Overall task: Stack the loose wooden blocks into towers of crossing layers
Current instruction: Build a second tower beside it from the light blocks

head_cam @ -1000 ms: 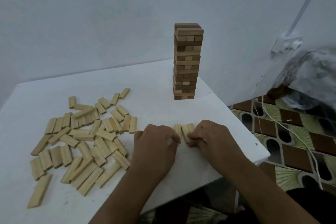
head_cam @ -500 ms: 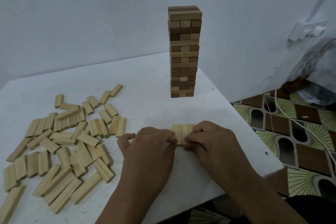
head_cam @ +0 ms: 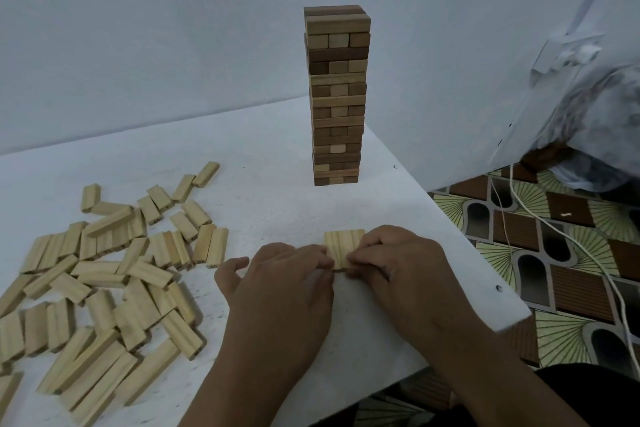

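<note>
Three pale wooden blocks (head_cam: 344, 245) lie side by side as a flat row on the white table (head_cam: 270, 184), close to its right front edge. My left hand (head_cam: 284, 284) pinches the row's near left corner and my right hand (head_cam: 394, 260) pinches its near right side, both with curled fingers. The near ends of the blocks are hidden under my fingertips. A heap of several loose pale blocks (head_cam: 110, 270) covers the table's left half. A tall finished tower (head_cam: 337, 95) of crossing darker layers stands at the back right.
The table's right edge (head_cam: 467, 253) runs diagonally beside my right hand, with a patterned floor (head_cam: 571, 270) and white cables (head_cam: 540, 218) beyond. A grey wall (head_cam: 173, 28) closes the back. Bare table surface lies between the heap and the tower.
The three blocks, skewed a second ago, have been squared into a tight even row between my hands. The camera view has tilted down and moved closer.
</note>
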Motion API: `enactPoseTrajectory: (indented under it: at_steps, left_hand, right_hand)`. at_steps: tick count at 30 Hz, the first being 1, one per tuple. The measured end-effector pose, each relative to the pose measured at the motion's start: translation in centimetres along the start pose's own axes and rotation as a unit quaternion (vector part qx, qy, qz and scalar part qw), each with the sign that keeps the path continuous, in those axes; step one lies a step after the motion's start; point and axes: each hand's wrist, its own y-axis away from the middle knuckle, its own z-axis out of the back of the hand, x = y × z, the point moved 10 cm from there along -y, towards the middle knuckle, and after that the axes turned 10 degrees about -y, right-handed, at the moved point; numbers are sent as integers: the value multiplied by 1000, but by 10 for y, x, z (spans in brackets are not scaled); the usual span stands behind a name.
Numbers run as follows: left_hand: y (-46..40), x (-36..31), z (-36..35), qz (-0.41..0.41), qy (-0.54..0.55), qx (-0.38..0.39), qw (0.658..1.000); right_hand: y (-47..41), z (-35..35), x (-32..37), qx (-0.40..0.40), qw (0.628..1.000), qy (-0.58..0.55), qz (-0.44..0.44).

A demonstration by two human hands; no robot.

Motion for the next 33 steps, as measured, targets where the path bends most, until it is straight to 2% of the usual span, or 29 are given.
enactPoseTrajectory:
  at_steps: [5, 8, 10, 15, 17, 18, 21, 26, 28, 33]
  left_hand:
    - [0, -6, 8, -6, -28, -14, 999]
    - [0, -6, 12, 3, -30, -21, 999]
    - [0, -4, 15, 12, -21, -18, 1000]
    - [1, 3, 9, 38, 5, 15, 999]
    - [0, 1, 6, 37, -1, 28, 999]
    - [0, 1, 4, 39, -1, 38, 999]
    - [0, 1, 0, 33, 15, 57, 998]
    - [1, -2, 6, 28, 9, 35, 999]
    - [1, 0, 6, 28, 7, 26, 999]
    - [-1, 1, 1, 25, -3, 35, 999]
  right_hand:
    - [0, 4, -3, -24, 1000, -14, 5]
    - [1, 6, 0, -30, 996, -78, 21]
    - [3, 13, -3, -27, 994, -106, -16]
    - [9, 9, -15, 20, 993, -81, -84]
    - [10, 7, -12, 24, 996, -59, -57]
    - [10, 9, -5, 13, 995, -87, -41]
    - [9, 18, -3, 1, 994, -83, -65]
    - [7, 11, -7, -4, 995, -88, -46]
    - [6, 13, -8, -47, 995, -89, -20]
    - [7, 18, -3, -64, 997, -30, -12]
